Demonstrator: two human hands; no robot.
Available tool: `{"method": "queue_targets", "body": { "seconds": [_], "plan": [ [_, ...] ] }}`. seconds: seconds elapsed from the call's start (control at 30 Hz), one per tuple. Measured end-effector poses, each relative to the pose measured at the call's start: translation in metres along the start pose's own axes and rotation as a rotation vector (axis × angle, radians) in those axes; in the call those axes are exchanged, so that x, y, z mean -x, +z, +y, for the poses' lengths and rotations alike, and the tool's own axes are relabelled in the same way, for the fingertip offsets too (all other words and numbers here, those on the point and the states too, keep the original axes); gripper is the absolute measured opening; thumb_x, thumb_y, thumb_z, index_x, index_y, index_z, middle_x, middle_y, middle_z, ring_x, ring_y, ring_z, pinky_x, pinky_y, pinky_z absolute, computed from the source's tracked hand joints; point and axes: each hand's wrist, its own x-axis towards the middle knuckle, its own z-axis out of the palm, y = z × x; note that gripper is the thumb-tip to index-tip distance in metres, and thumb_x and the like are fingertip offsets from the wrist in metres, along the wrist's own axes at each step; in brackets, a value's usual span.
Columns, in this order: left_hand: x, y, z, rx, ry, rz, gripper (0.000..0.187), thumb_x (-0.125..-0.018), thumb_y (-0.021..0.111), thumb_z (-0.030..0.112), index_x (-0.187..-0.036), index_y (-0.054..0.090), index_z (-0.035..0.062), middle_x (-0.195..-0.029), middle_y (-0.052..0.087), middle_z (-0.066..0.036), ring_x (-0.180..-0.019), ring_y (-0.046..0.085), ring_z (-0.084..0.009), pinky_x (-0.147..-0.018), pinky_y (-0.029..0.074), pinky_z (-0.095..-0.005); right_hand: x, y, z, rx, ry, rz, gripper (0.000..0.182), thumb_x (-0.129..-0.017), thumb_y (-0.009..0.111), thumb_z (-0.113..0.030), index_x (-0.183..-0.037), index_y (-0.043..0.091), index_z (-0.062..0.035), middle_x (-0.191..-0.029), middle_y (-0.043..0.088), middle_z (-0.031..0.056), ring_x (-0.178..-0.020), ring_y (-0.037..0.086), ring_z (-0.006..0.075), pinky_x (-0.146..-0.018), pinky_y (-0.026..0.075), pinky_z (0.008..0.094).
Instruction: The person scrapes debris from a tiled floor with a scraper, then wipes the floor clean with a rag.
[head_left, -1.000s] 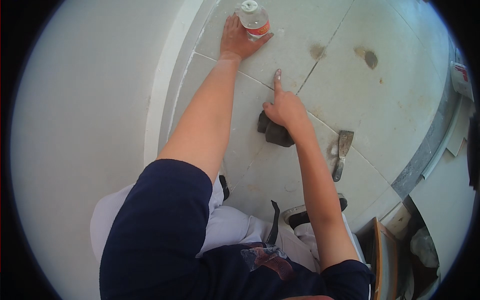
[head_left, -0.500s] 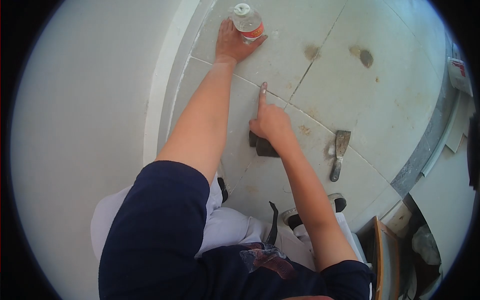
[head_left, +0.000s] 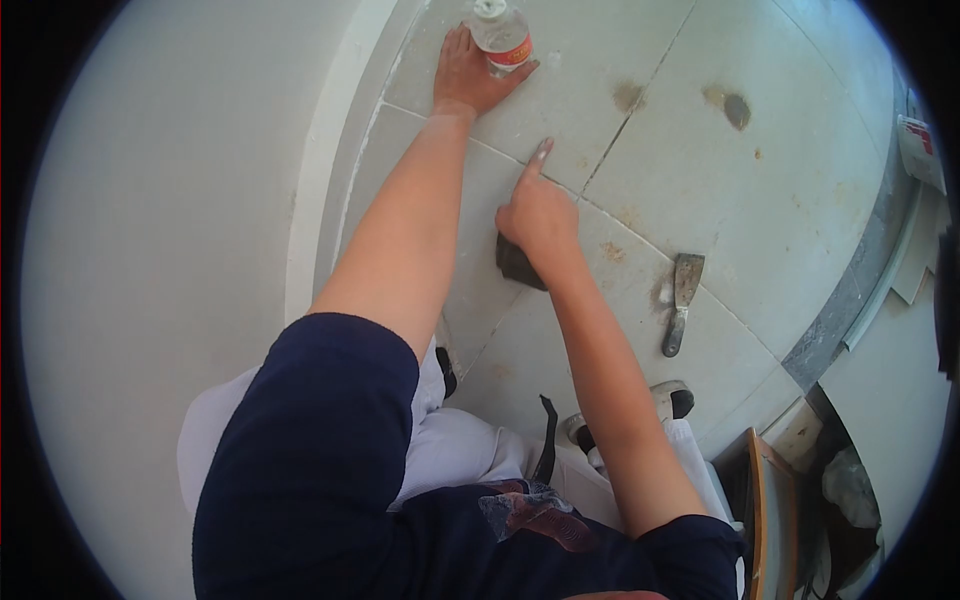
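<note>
My left hand (head_left: 468,75) lies on the tiled floor with its fingers and thumb stretched apart. Between thumb and fingers stands a clear plastic bottle (head_left: 505,45) with a white cap and red label. Below and to the right, my right hand (head_left: 540,215) has its index finger extended near a tile joint, a whitish smear on its tip. Its other fingers curl over a dark block (head_left: 518,268), mostly hidden under the hand; what kind it is I cannot make out. A scraper (head_left: 684,300) with a worn blade and dark handle rests to the right of my right hand.
Pale floor tiles (head_left: 780,200) carry brown stains and a dark patch (head_left: 735,110). A white wall (head_left: 170,250) rises on the left. Boards (head_left: 915,240), a wooden-edged panel (head_left: 765,500) and a plastic bag (head_left: 852,485) sit at the right. My shoe (head_left: 675,400) is below the scraper.
My right hand has moved forward over the floor with the dark block, its index finger turning slightly to the right. The left hand and bottle hold their place; the view has shifted slightly.
</note>
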Motion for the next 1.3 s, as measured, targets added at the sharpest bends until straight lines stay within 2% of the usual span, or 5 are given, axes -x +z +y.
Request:
{"method": "queue_targets", "body": {
  "seconds": [0.53,0.83,1.03,1.07,1.3],
  "plan": [
    [-0.005,-0.002,0.0,-0.004,-0.033,-0.049,0.109,-0.081,0.07,0.078,-0.156,0.04,0.0054,-0.155,0.049,-0.018,-0.15,0.039,-0.0346,-0.131,0.023,-0.0463,0.017,0.021,-0.004,-0.002,-0.031,-0.076,0.113,-0.08,0.068,-0.016,-0.16,-0.004,0.0169,-0.094,0.074,0.0314,-0.088,0.074,0.0446,-0.079,0.06,0.0492],
    [-0.003,0.0,-0.002,0.009,-0.028,-0.025,0.106,-0.08,0.072,0.077,-0.154,0.043,0.0056,-0.153,0.049,-0.018,-0.149,0.039,-0.036,-0.129,0.025,-0.0475,0.012,-0.031,0.003,-0.397,-0.246,0.236,0.055,-0.085,0.071,-0.022,-0.132,0.066,0.0058,-0.095,0.075,0.0257,-0.088,0.072,0.0475,-0.084,0.059,0.0482],
    [-0.002,-0.002,-0.002,0.073,-0.016,0.003,0.103,-0.079,0.075,0.074,-0.151,0.046,0.0056,-0.15,0.052,-0.018,-0.146,0.043,-0.0366,-0.127,0.03,-0.0483,0.018,0.002,0.006,-0.08,-0.518,0.428,0.059,-0.087,0.071,-0.016,-0.144,0.061,-0.0063,-0.132,0.067,0.0228,-0.125,0.064,0.0398,-0.1,0.053,0.0493],
    [-0.002,-0.002,-0.002,0.079,-0.01,0.011,0.102,-0.08,0.075,0.073,-0.151,0.046,0.0057,-0.149,0.053,-0.018,-0.145,0.044,-0.0366,-0.127,0.03,-0.0485,0.022,0.027,0.014,0.163,-0.49,0.4,0.062,-0.088,0.073,-0.022,-0.149,0.059,-0.015,-0.153,0.054,0.0181,-0.144,0.049,0.0332,-0.115,0.04,0.0571],
    [0.0,-0.003,-0.001,0.078,0.031,0.08,0.095,-0.078,0.079,0.069,-0.143,0.054,0.0046,-0.139,0.059,-0.018,-0.136,0.051,-0.0369,-0.12,0.038,-0.0479,-0.026,0.035,0.028,0.19,-0.443,0.577,0.055,-0.097,0.065,-0.04,-0.148,0.061,-0.0196,-0.165,0.044,0.0133,-0.157,0.033,0.0306,-0.126,0.02,0.0623]
  ]
}}
